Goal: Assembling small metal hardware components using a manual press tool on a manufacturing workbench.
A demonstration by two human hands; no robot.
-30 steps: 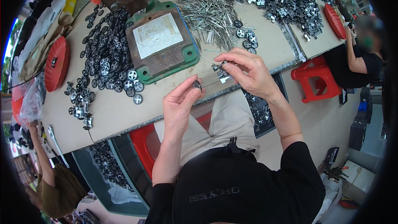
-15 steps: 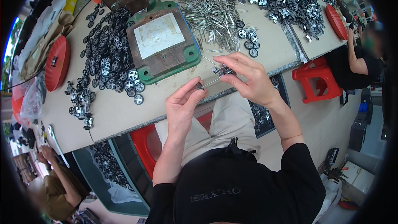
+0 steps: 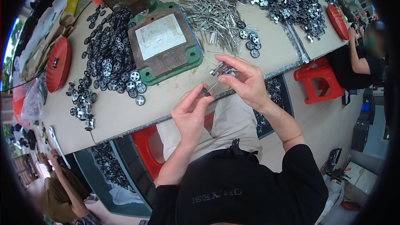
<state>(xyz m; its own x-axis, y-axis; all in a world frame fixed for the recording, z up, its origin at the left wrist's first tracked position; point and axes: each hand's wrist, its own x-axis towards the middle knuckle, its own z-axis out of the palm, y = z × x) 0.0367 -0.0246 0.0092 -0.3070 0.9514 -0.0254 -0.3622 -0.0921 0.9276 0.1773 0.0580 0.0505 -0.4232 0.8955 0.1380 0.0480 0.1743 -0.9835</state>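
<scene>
My left hand point(image 3: 192, 114) is closed in a pinch on a small black wheel point(image 3: 206, 92). A thin metal axle rod point(image 3: 213, 86) slants from the wheel toward the bracket. My right hand point(image 3: 246, 81) grips a small dark grey and silver bracket point(image 3: 221, 70) between thumb and fingers, just above and to the right of the wheel. Whether the rod passes into the bracket cannot be made out. Both hands are over the table's front edge, in front of a green-based press point(image 3: 166, 52).
Loose wheels point(image 3: 110, 54) heap left of the press; rods point(image 3: 212, 14) and brackets point(image 3: 291, 6) lie beyond. Wheeled assemblies point(image 3: 81, 104) sit at the left near a red dish point(image 3: 58, 73). A red stool point(image 3: 314, 75) stands right. Other people work at both sides.
My left hand has moved slightly right and a bit lower with the wheel. The bracket in my right hand has turned and shifted a little, and the two parts are closer together.
</scene>
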